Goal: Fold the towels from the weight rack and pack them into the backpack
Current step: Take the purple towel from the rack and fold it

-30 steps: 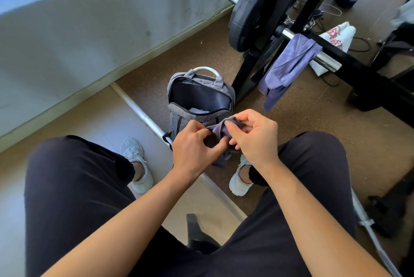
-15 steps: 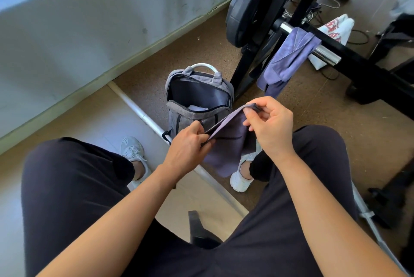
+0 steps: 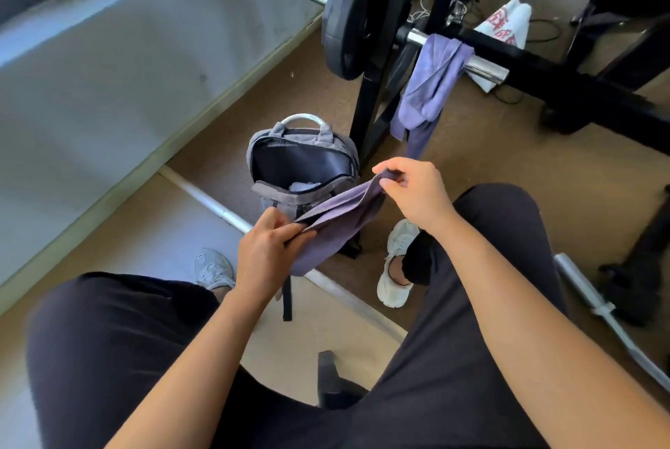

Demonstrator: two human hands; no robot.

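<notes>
A purple towel [image 3: 335, 222] stretches between my hands in front of my knees. My left hand [image 3: 270, 252] pinches its near lower corner and my right hand [image 3: 411, 191] pinches its far upper corner. Just behind the towel, an open grey backpack [image 3: 302, 154] stands upright on the floor, with a pale folded cloth [image 3: 304, 186] showing inside. A second purple towel [image 3: 427, 89] hangs over the chrome bar of the black weight rack [image 3: 377, 85] beyond the backpack.
A black weight plate [image 3: 353, 13] sits on the bar. A white printed bag [image 3: 505, 27] and cables lie behind the rack. A silver bar [image 3: 217, 207] crosses the floor by my feet; another [image 3: 602, 310] lies at right. A grey wall runs along the left.
My hands have drawn apart: the bunched towel is now spread out, the right hand up and to the right, the left hand down and nearer.
</notes>
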